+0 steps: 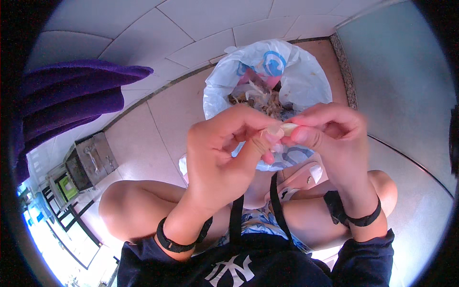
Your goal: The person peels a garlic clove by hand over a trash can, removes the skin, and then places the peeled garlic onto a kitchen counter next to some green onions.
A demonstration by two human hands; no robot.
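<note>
Between the fingertips of both hands is a small pale garlic clove [289, 127]. My left hand [222, 154] pinches its left end, where a thin flap of papery skin [273, 131] stands up at the thumb. My right hand [333, 132] grips the other end with thumb and forefinger; the fingers partly hide the clove. Both hands are above a bin lined with a white plastic bag [304, 77] with blue print. Inside the bag lie dry brown and whitish peel scraps [270, 104] and something pink.
At left hangs a purple towel [79, 89]. A metal box with a handle [94, 158] is on the tiled floor [168, 118] by the wall. To the right stands a frosted panel [398, 79]. A pink slipper [303, 177] is just below the bin.
</note>
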